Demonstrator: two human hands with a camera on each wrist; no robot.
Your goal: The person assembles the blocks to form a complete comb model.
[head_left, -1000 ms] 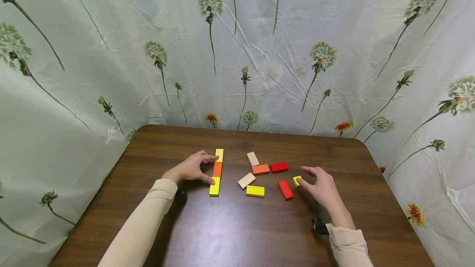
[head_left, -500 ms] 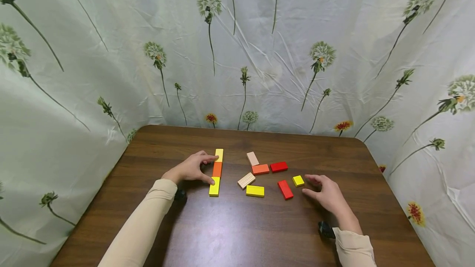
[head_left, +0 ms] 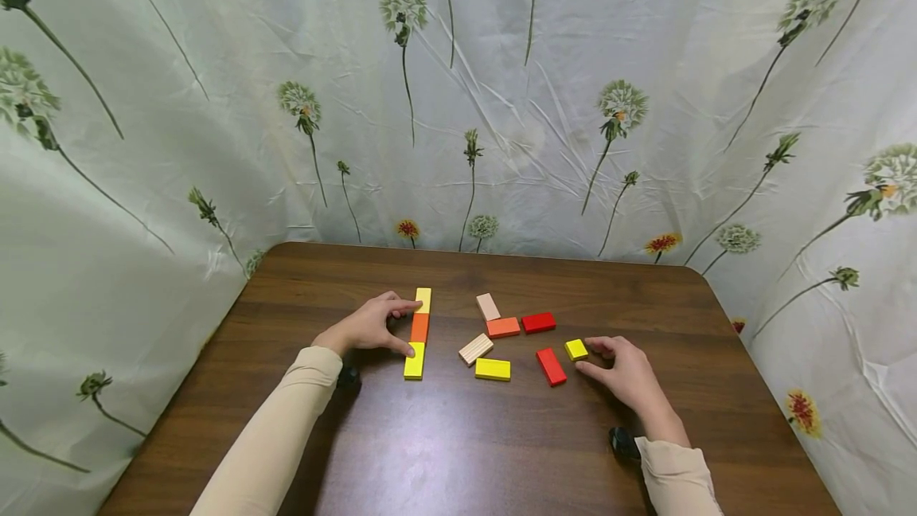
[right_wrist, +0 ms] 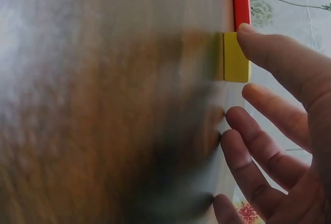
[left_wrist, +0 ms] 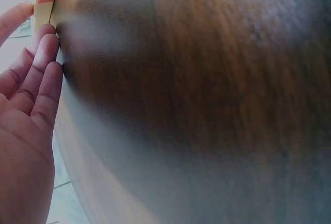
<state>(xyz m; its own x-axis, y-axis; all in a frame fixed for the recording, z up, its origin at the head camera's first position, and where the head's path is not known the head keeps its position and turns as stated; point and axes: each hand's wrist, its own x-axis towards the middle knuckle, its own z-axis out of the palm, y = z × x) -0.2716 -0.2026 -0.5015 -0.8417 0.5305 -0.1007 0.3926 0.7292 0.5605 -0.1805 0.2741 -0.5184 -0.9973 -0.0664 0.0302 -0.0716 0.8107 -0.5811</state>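
Observation:
My left hand [head_left: 374, 323] rests beside a straight row of flat wooden blocks. Its index finger touches the far yellow block [head_left: 424, 295], and its thumb touches the near yellow block [head_left: 413, 366]. Between these two lies an orange block [head_left: 419, 328]. In the left wrist view the remaining fingers [left_wrist: 49, 89] are stretched out, their tips on the table. Over on the right, a short yellow block [head_left: 576, 350] lies at the fingertips of my right hand [head_left: 630, 377]. The right wrist view has the thumb overlapping this block's edge and the other fingers spread apart from it.
Loose blocks lie between the hands: a far red one [head_left: 539, 322], a near red one [head_left: 552, 367], an orange one [head_left: 504, 327], a yellow one [head_left: 493, 369], a pale one [head_left: 488, 306] and a striped one [head_left: 476, 349]. A floral curtain [head_left: 530, 102] hangs behind the brown table [head_left: 444, 452].
My right hand drew back from the short yellow block, leaving it turned slightly, then came a little closer to it again. The left hand has kept its place on the row.

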